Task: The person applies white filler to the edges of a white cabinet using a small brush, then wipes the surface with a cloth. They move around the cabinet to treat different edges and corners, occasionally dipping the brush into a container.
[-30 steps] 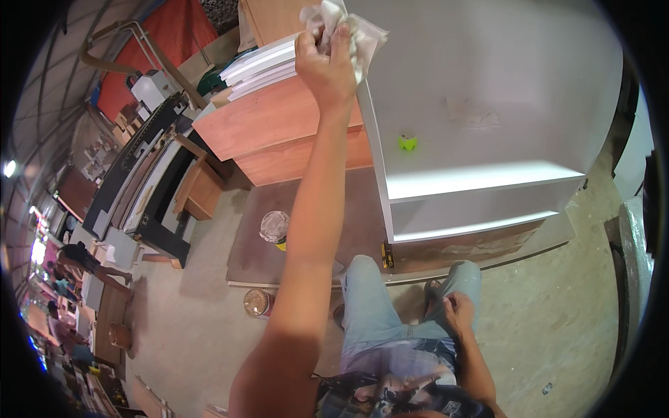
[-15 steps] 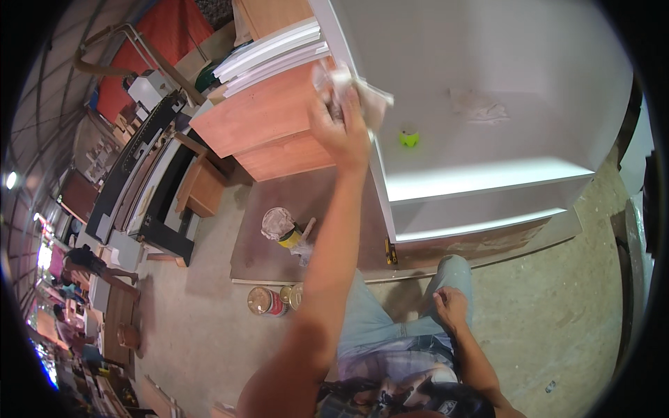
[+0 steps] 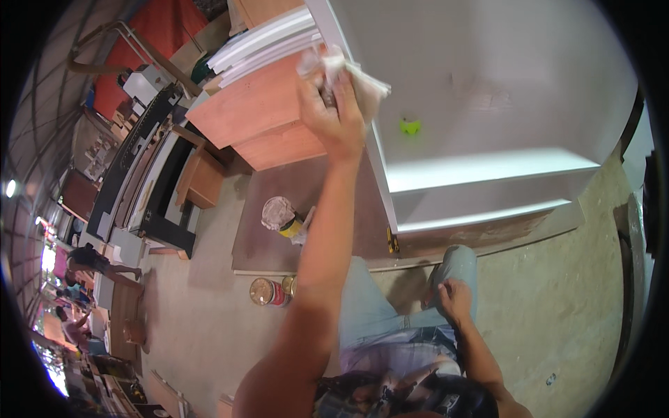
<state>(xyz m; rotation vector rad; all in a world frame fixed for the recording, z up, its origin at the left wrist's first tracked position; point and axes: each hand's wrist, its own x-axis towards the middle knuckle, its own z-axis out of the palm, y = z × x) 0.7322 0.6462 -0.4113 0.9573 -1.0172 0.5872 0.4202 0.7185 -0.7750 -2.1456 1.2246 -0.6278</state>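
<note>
Left hand [image 3: 333,115] was stretched way up, fingers clamped around a crumpled white rag [image 3: 345,73] and pressing it flat against the front edge of the white cabinet [image 3: 488,83], probably so the cloth could ride along that edge. Right hand [image 3: 453,301] was lower down, resting on the knee with fingers loosely curled and holding nothing, looked like it was just there for balance.

Packages: a can [image 3: 281,216] with a cloth-covered top and a yellow side stood on the brown board [image 3: 279,202] on the floor, and a round tin [image 3: 265,291] with a gold lid and red wall sat just off the board's near edge. A little green blob [image 3: 410,126] was stuck on the cabinet's back panel, couldn't tell what it was.
</note>
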